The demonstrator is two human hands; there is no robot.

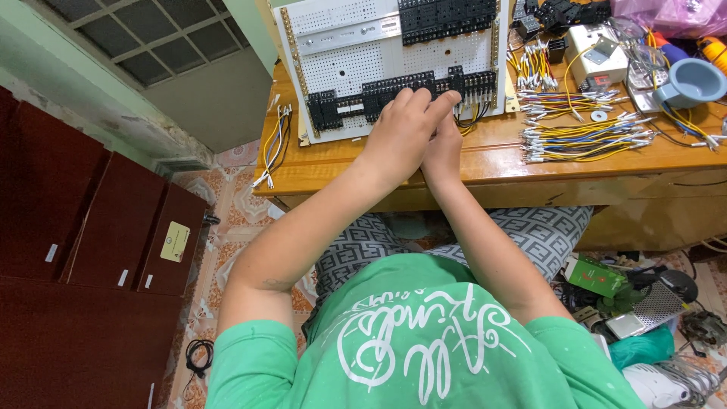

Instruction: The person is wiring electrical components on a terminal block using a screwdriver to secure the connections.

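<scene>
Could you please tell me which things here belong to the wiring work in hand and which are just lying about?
In hand: white perforated panel, black terminal row, left hand, right hand, yellow-and-blue wire bundles.
Lying about: grey cup, green box, pink bag.

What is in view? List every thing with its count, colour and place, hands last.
perforated panel: one, white, propped at the desk's back
terminal blocks: rows, black, on the panel
wooden desk: one, brown, centre
cut wires: many, yellow and blue, desk right
cup: one, grey-blue, far right
cabinet: one, dark red, left
green box: one, floor right
left hand: over the lower terminal row
right hand: under the left hand, at the same row
</scene>
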